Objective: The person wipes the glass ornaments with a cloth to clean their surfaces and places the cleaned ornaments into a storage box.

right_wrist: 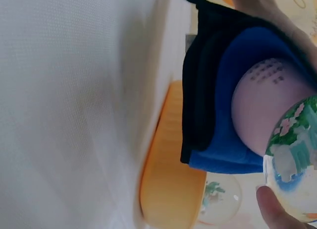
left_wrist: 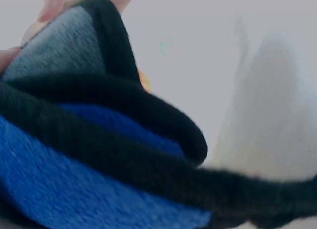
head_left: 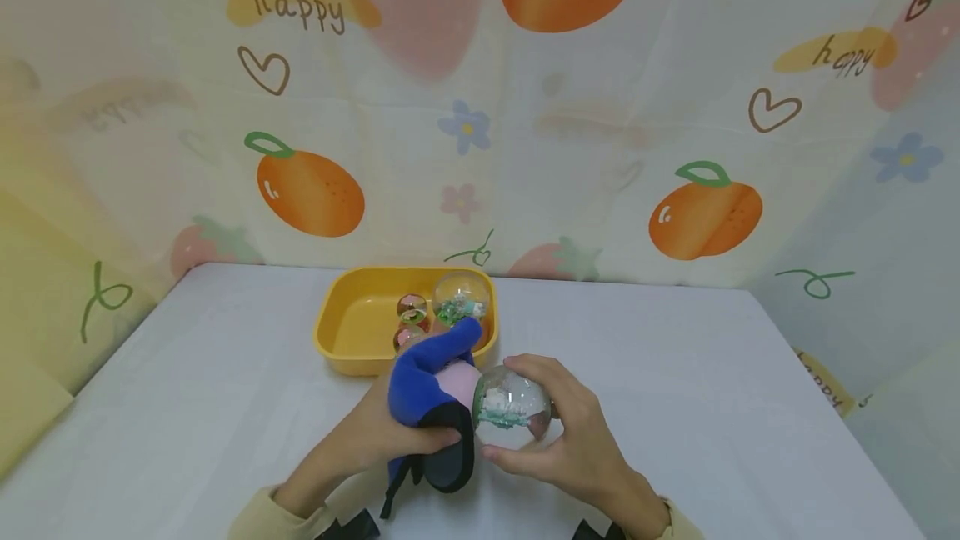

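My left hand [head_left: 390,423] grips a blue fleecy cloth [head_left: 420,377] with black edging and a black cord, its thumb pressed over the dark flap. The cloth cups a pink rounded part [right_wrist: 260,100] with dark printed marks, right against a snow globe [head_left: 512,407]. Clear and round, the globe has a white and green scene inside. My right hand [head_left: 573,432] holds it between thumb and fingers from the right. The cloth [left_wrist: 99,174] fills most of the left wrist view and hides the left palm.
Behind the hands stands a yellow tray [head_left: 356,361]. In its right half lie another, larger clear globe [head_left: 459,294] and several small glass balls [head_left: 412,304]. The white tabletop [head_left: 675,365] ends at a fruit-printed curtain [head_left: 570,190].
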Tool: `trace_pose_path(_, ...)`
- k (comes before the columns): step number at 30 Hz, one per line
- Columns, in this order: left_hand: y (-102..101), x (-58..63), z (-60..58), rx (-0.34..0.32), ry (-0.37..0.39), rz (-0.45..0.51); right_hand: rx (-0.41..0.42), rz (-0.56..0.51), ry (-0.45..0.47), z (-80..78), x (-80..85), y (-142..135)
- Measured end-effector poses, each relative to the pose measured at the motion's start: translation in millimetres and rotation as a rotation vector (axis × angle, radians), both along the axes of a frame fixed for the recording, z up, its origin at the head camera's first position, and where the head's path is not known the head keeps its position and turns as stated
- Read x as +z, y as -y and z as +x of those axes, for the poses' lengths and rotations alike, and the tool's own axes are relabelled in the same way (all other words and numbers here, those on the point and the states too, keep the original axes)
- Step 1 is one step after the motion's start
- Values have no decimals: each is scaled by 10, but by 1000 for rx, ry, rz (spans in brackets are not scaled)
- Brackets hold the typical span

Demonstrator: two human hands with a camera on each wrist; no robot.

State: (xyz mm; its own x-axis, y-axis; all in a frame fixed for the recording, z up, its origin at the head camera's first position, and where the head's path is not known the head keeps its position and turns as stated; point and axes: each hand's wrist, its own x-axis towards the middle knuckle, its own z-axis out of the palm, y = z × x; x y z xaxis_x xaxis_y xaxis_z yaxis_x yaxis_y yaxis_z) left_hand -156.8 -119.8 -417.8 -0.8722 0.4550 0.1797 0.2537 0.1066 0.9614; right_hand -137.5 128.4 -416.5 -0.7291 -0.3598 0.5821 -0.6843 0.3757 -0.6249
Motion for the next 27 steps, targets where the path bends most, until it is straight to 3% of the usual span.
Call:
trace_pose_path(5,-32,-9,47,74,-21,-53,11,-6,-61,-5,-24,3)
trace_pose_path(11,-58,-8,74,148,-169,-83,31,-17,-107,-22,-45,4)
trace_pose_path(19,-53,-32,77,194,-317,-54,36,-19,-129,-17,-24,-13)
trace_pose_path(27,-9,-28,70,191,-325,50,59,-22,-201,-36,-16,-35)
